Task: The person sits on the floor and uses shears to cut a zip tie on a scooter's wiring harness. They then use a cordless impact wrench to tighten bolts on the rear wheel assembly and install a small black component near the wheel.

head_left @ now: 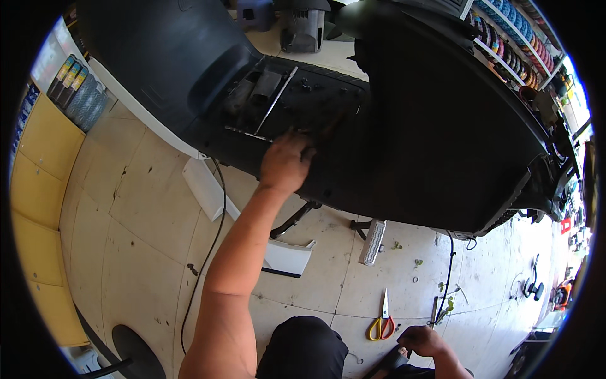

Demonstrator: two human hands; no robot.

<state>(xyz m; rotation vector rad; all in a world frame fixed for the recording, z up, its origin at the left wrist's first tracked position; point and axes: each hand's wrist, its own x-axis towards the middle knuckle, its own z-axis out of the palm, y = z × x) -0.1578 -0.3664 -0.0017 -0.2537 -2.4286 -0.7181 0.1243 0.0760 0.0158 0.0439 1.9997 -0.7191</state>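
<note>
My left hand [287, 163] reaches over the black footboard [246, 146] of a scooter, fingers curled down and closed. Their tips are in shadow, so whatever they hold is hidden. Just beyond the fingers lies a T-handle wrench [276, 101], its long shaft slanting away and its crossbar near the board's edge. Small dark parts, probably fasteners [306, 83], are scattered past it. Low on the right, my right hand [423, 341] hangs loosely closed by my shoe; its fingertips are turned from view. Red-and-yellow-handled scissors [382, 323] rest on the floor left of it.
White body panels [287, 258] lie on the tiled floor [145, 208] under the scooter. A silver ribbed piece [374, 242] juts below its side. A black cable [218, 234] runs down the left. Yellow cabinets [47, 215] line the left; shelves of coiled goods [511, 28] stand far right.
</note>
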